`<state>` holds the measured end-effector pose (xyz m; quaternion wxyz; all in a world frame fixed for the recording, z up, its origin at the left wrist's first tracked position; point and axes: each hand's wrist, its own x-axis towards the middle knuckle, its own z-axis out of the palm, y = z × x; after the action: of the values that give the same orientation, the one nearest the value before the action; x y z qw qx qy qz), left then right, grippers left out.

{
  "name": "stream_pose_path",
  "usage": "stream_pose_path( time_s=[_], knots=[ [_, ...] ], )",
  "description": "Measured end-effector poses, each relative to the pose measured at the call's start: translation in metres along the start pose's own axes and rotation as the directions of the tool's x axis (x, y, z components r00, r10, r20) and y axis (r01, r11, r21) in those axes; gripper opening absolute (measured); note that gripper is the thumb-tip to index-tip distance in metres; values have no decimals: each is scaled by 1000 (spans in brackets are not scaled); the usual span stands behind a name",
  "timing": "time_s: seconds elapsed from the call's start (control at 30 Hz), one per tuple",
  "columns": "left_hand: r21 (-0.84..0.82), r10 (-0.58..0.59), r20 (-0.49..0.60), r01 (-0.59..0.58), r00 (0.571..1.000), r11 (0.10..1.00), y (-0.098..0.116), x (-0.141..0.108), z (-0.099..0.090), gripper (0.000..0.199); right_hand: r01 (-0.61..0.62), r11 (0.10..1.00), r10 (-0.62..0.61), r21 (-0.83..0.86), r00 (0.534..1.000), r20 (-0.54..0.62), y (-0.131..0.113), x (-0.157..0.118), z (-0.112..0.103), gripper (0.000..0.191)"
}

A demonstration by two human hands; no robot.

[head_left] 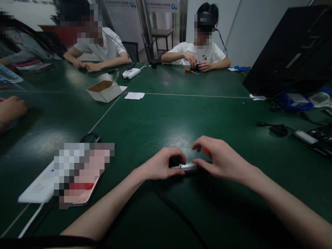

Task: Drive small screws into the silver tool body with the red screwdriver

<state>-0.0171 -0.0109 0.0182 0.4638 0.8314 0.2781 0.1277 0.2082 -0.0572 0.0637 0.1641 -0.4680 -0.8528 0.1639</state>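
A small silver cylindrical device (pixel 189 168) lies low over the green table, near the middle of the view. My left hand (pixel 166 163) is closed round its left end, thumb in front and fingers behind. Just right of it is my right hand (pixel 216 157), its thumb and fingers apart and the thumb tip beside the device's right end. Something red (pixel 206 152) shows behind the right hand's fingers; most of it is hidden, and whether the hand holds it is unclear. A black cable (pixel 178 214) runs along the table below.
Two phones, one white (pixel 38 185) and one pink (pixel 97 166), lie at left. An open box (pixel 105 91) and white paper (pixel 134 95) are farther back. Cables (pixel 278 130) and a large black screen (pixel 290 52) stand right. Other people sit across and left.
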Motion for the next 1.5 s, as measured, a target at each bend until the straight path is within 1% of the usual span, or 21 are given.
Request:
stream_pose_path(
  time_s=[0.07,0.1,0.17,0.2,0.23,0.27,0.33,0.4,0.47,0.53,0.57,0.6,0.63,0.77,0.97,1.13,1.27,1.5],
  knots=[
    [6,-12,-6,12,1000,1000,0,0,0,23,-32,982,60,185,987,-149,-1,3,-22,24],
    [6,-16,-5,16,1000,1000,0,0,0,23,-30,955,90,296,977,-193,-2,5,-32,27],
    [2,-19,4,19,1000,1000,-1,-1,-1,23,53,852,98,521,961,-258,-6,10,-48,30],
    [-4,-17,8,17,1000,1000,-2,-1,-1,23,104,793,94,601,953,-289,-8,13,-52,30],
    [-11,-15,11,15,1000,1000,-2,-1,-1,23,155,745,89,649,941,-328,-11,16,-55,29],
    [-17,-13,11,13,1000,1000,-3,-1,-1,23,195,720,91,666,925,-369,-13,19,-54,28],
    [-28,-21,6,21,1000,999,-4,0,-1,23,244,731,96,638,888,-450,-17,24,-49,28],
    [-38,-35,1,35,999,999,-5,-1,-1,24,256,792,80,554,856,-511,-18,27,-40,30],
    [-41,-39,6,39,999,998,-6,0,0,24,245,884,16,398,835,-550,-16,28,-31,36],
    [-48,-26,9,27,1000,998,-6,0,0,25,232,949,-71,215,818,-572,-12,28,-25,39],
    [-52,-20,8,20,1000,998,-6,0,0,25,229,962,-104,151,813,-572,-11,27,-24,39],
    [-58,-16,4,16,1000,998,-7,0,0,25,233,964,-123,126,816,-564,-9,26,-23,37],
    [-64,-12,0,12,1000,998,-7,0,0,25,240,960,-124,142,824,-553,-8,26,-22,35],
    [-85,20,-1,-20,1000,996,-10,0,0,21,275,901,-90,336,875,-476,-10,23,-20,30],
    [-111,-1,-36,-3,999,994,-12,-3,3,20,328,884,-194,334,906,-376,-15,22,-9,31],
    [-100,39,-10,-40,999,994,-13,-2,3,18,335,878,-223,341,918,-328,-15,21,-6,31],
    [-96,73,-33,-76,997,992,-14,-2,2,17,322,880,-223,350,930,-294,-16,20,-6,31],
    [-100,84,-44,-88,996,991,-13,-2,2,13,318,897,-235,307,931,-277,-16,20,-6,28]
  ],
)
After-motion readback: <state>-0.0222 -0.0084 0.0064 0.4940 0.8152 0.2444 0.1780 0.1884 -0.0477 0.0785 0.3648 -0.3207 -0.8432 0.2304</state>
